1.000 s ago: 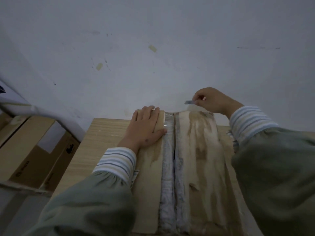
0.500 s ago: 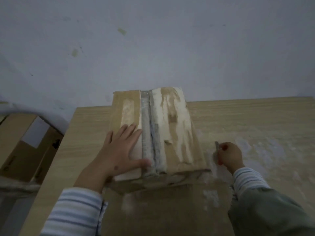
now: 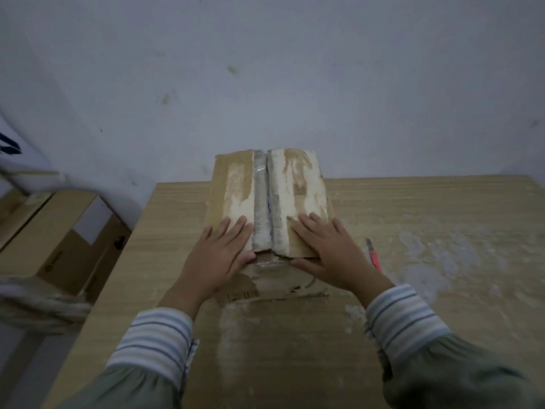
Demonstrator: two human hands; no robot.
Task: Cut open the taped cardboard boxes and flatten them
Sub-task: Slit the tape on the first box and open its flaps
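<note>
A worn cardboard box (image 3: pixel 298 184) stands on the wooden table (image 3: pixel 427 208), its top seam covered with clear tape that is slit down the middle. My left hand (image 3: pixel 219 258) lies flat on the left top flap near the front edge, thumb over the front corner. My right hand (image 3: pixel 330 252) lies flat on the right flap, fingers spread, thumb at the front edge. A red-handled utility knife (image 3: pixel 373 255) lies on the table just right of my right hand, with neither hand touching it.
Other cardboard boxes (image 3: pixel 56 240) are stacked on the floor at the left, beside the table's left edge. A pale wall stands close behind the box. White dusty smears cover the table to the right and in front.
My right hand has put the knife down on the table and moved onto the right flap. The left hand stays flat on the left flap.
</note>
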